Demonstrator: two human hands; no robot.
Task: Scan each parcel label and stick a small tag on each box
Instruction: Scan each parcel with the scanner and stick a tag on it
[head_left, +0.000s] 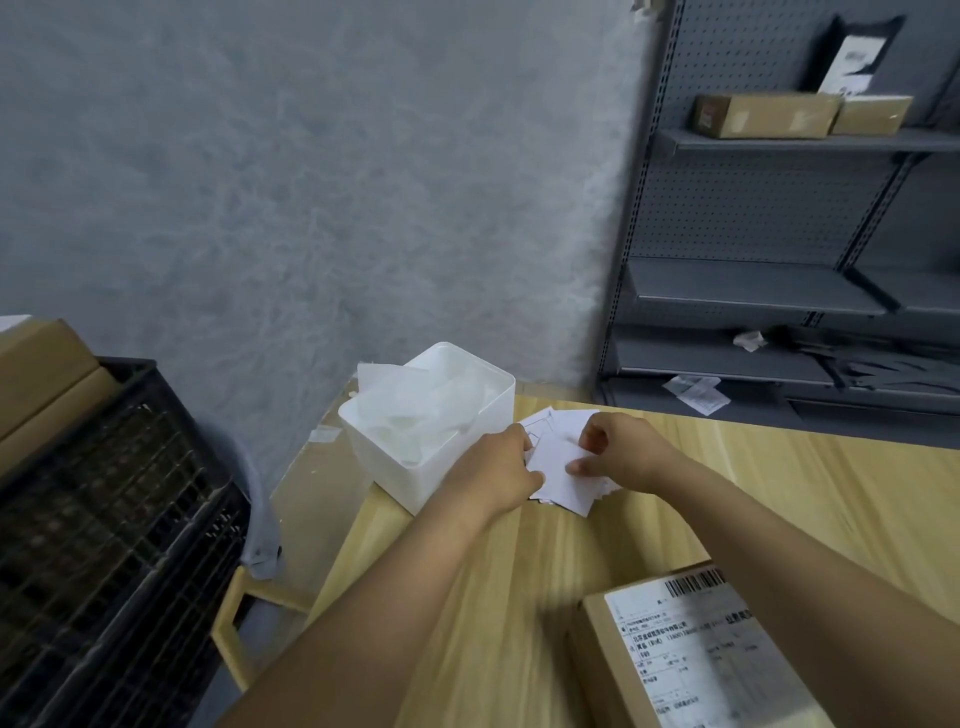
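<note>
Tags (563, 470) near table (779, 493) edge, pinched by left hand (498, 467) and right hand (623, 452) fingers (579, 467)

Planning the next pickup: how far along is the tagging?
Done: nothing provably; the parcel nearest shows its shipping label but no small tag. In hand: both hands, left hand and right hand, work the white tag stack on the table. Left: tagging this parcel.

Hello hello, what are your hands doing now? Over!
Left hand and right hand both pinching the stack of white tags. Labelled box waits nearby on the table, no tag visible yet. Nothing in the way.
</note>
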